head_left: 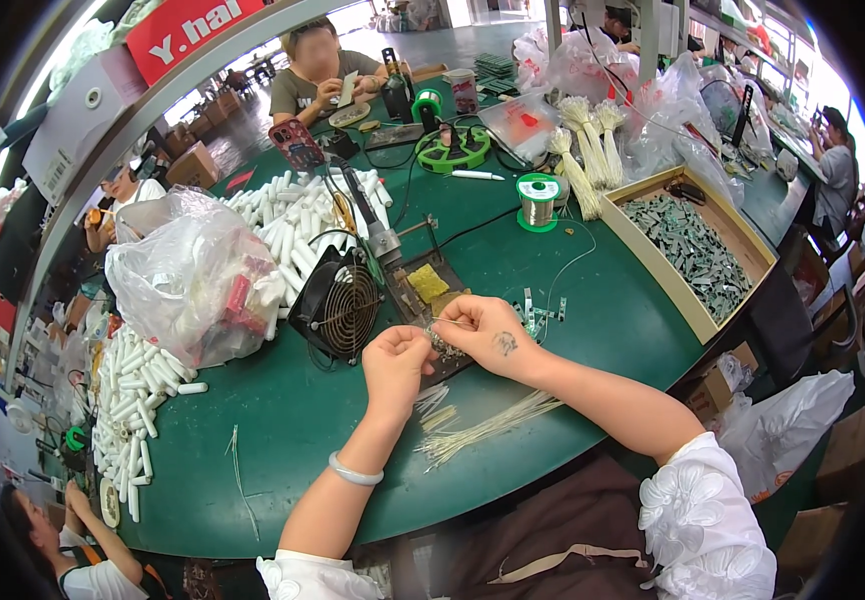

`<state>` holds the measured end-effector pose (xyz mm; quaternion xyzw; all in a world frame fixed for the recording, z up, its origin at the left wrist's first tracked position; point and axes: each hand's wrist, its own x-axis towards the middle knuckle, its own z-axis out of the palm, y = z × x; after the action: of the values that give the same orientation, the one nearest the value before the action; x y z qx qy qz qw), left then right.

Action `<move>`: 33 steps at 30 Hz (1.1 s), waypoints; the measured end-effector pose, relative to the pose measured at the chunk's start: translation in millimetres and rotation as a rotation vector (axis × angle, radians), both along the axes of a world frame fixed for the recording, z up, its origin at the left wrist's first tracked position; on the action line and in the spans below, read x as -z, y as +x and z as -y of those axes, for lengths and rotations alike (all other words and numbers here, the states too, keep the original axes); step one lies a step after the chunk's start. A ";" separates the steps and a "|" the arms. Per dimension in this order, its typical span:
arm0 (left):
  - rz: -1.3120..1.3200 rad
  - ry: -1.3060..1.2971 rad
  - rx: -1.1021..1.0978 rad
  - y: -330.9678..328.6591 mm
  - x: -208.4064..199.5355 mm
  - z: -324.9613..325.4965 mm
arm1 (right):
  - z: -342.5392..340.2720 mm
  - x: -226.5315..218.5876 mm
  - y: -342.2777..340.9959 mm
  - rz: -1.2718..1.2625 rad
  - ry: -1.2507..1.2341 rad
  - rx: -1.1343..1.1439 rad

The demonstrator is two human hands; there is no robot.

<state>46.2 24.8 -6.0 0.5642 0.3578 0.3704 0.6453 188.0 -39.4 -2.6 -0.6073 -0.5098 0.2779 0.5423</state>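
My left hand (pixel 400 368) is closed in a pinch, its fingertips close to those of my right hand; what it grips is too small to make out. Between thumb and fingers, my right hand (pixel 483 335) pinches a thin white wire (pixel 460 322). Both hands are over the front of a dark soldering stand with a yellow sponge (pixel 427 283) and a soldering iron (pixel 381 236) at its back. Loose pale wires (pixel 488 430) lie on the green table below my hands. Several small circuit boards (pixel 541 312) lie just right of my right hand.
A black fan (pixel 341 305) stands left of the stand. White tubes (pixel 133 385) and a plastic bag (pixel 188 275) cover the left. Behind are a solder spool (pixel 538 203) and wire bundles (pixel 581 160). At right, a cardboard tray (pixel 653 285) holds boards. A person (pixel 313 80) works opposite.
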 end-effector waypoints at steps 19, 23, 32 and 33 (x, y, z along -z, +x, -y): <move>0.013 0.004 -0.033 1.4 -2.7 -5.8 | 4.1 -3.1 -5.9 0.043 0.148 0.017; 0.025 -0.011 -0.034 2.0 -4.4 -4.3 | 4.2 -2.6 -6.1 0.048 0.160 0.020; 0.026 -0.114 -0.083 -3.7 -0.1 -6.5 | 8.6 -3.1 -3.1 -0.057 0.120 -0.015; 0.025 -0.117 -0.087 -5.4 0.3 -7.1 | 8.4 -3.1 -2.5 -0.059 0.116 -0.019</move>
<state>40.9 31.9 -6.3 0.5047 0.3949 0.3834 0.6651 185.5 -47.9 0.6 -0.5615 -0.5146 0.2706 0.5888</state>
